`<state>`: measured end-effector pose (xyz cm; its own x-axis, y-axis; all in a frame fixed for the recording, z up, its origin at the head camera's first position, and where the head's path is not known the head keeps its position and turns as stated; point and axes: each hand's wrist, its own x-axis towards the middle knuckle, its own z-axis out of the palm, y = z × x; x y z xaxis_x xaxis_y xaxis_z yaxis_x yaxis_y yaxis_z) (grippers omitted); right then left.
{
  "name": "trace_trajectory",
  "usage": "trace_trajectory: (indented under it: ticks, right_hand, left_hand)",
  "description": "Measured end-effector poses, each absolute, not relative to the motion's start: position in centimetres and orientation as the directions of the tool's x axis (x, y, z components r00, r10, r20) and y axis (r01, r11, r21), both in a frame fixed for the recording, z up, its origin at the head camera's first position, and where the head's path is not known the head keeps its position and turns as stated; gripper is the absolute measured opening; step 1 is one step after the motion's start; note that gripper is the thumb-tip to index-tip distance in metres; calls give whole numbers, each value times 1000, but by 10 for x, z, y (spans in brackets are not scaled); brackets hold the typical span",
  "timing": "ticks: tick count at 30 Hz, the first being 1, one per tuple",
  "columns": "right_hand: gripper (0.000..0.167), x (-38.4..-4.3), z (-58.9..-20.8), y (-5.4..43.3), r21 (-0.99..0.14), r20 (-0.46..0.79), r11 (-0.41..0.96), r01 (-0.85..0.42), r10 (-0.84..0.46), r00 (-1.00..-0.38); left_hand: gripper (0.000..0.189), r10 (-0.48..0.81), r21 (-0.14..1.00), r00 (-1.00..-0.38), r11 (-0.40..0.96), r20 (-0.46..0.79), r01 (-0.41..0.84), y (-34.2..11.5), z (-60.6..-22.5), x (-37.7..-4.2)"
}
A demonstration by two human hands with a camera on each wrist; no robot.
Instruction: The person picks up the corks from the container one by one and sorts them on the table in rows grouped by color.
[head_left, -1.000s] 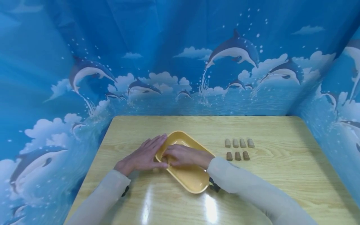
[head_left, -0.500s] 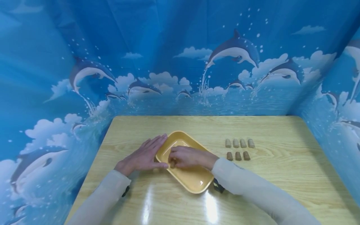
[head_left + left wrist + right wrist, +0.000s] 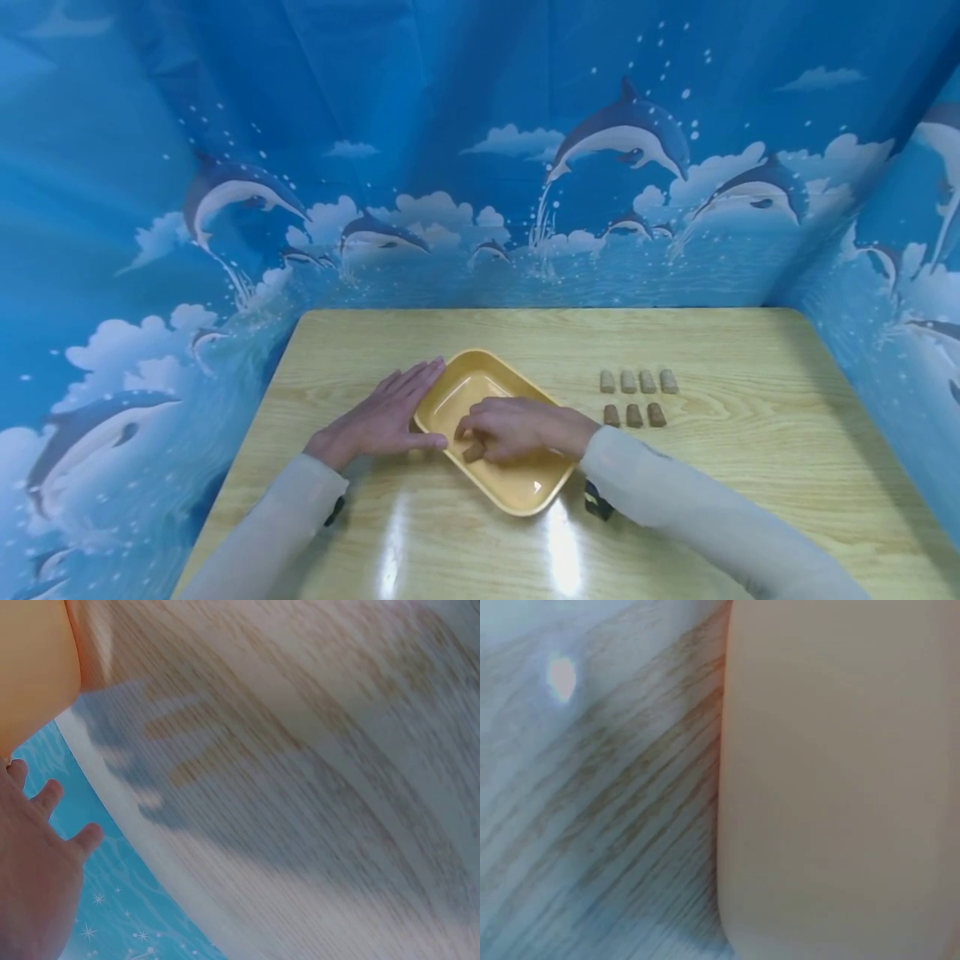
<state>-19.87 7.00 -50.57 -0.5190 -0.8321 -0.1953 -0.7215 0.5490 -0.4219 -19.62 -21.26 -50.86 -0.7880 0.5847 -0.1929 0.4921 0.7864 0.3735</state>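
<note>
A yellow rectangular tray sits at an angle on the table. My left hand rests against its left end with straight fingers, thumb on the near side of the rim. Inside the tray, my right hand has curled fingers and pinches a small brown cork stopper, partly hidden by the hand. In the left wrist view, the fingers of the left hand are spread beside the tray wall. The right wrist view shows only the tray's outer wall beside the table.
To the right of the tray, several tapered corks stand in two rows: paler corks behind, darker corks in front. The wood-grain table ends at a blue dolphin-print curtain at the back and sides.
My right hand has shifted right and toward the near side within the tray, carrying the brown cork stopper with it. The left hand and the tray have stayed in place.
</note>
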Motion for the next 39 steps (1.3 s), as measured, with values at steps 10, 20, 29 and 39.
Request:
trace_trajectory:
  ticks: [10, 20, 29, 39]
  right_hand:
    - [31, -190, -507, 75, -405, -178, 497, -767, -866, -467]
    - [26, -192, -505, 78, -434, -169, 531, -727, -841, -514]
    - [30, -193, -503, 91, -464, -104, 545, -698, -816, -568]
    - [31, -188, -494, 112, -559, -43, 545, -625, -772, -634]
  left_hand:
    - [118, 587, 377, -787, 784, -192, 493, -213, -507, -196]
    - [117, 575, 386, -796, 789, -190, 478, -212, -507, -195]
    - [117, 572, 387, -797, 791, -192, 475, -211, -507, -196]
    - [119, 582, 376, -791, 787, -188, 489, -212, -508, -196]
